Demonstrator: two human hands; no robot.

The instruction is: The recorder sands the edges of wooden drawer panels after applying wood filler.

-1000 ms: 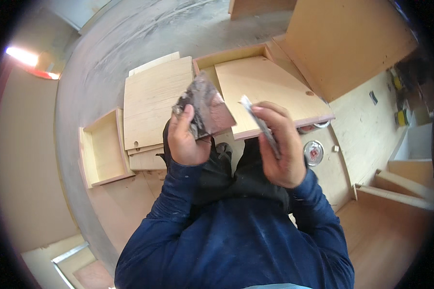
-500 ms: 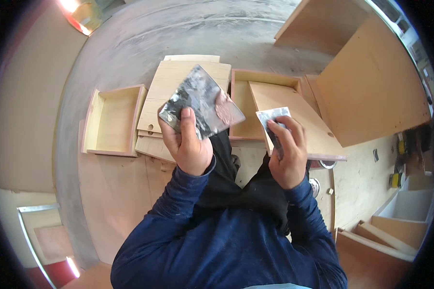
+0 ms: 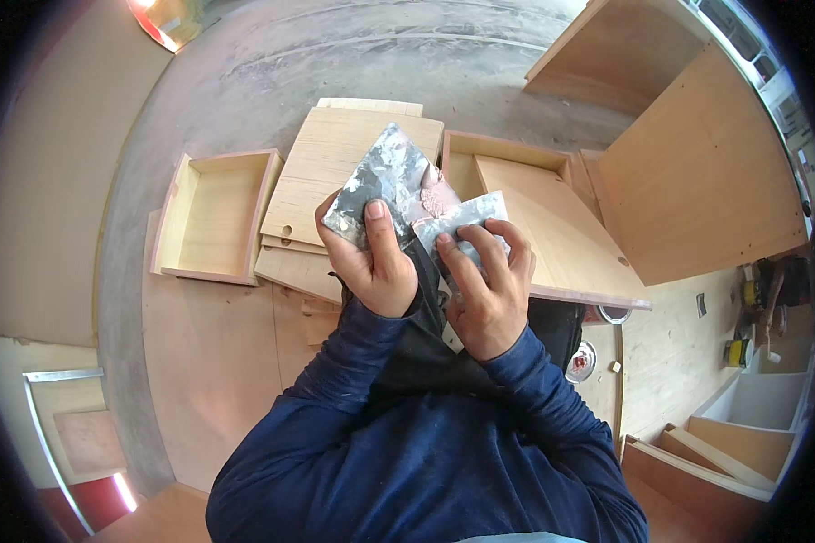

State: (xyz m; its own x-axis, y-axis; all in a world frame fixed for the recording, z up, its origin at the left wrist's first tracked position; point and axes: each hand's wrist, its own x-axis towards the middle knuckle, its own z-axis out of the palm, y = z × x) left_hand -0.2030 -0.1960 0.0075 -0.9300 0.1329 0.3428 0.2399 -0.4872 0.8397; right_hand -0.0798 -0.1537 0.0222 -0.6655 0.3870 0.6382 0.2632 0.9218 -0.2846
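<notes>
My left hand point(image 3: 376, 258) grips a square, stained grey plate point(image 3: 385, 167) from below, its thumb lying across the top face. A lump of pink putty point(image 3: 438, 192) sits on the plate's right corner. In my right hand point(image 3: 493, 285) is a smaller flat metal scraper point(image 3: 462, 222), pinched with the fingers spread over its face. The scraper's far edge meets the plate just below the putty, and a little pink shows at that contact. My right thumb is hidden under the scraper.
A shallow wooden drawer point(image 3: 217, 217) lies at left, beside stacked wooden panels point(image 3: 353, 136). Behind my right hand, another drawer point(image 3: 507, 145) has a board point(image 3: 561, 217) leaning across it. A large wooden cabinet point(image 3: 706, 163) stands at right. An open can lid point(image 3: 582, 360) lies near my right forearm.
My right hand has moved left, bringing the scraper from apart to the plate's putty corner. The plate in my left hand has shifted slightly right.
</notes>
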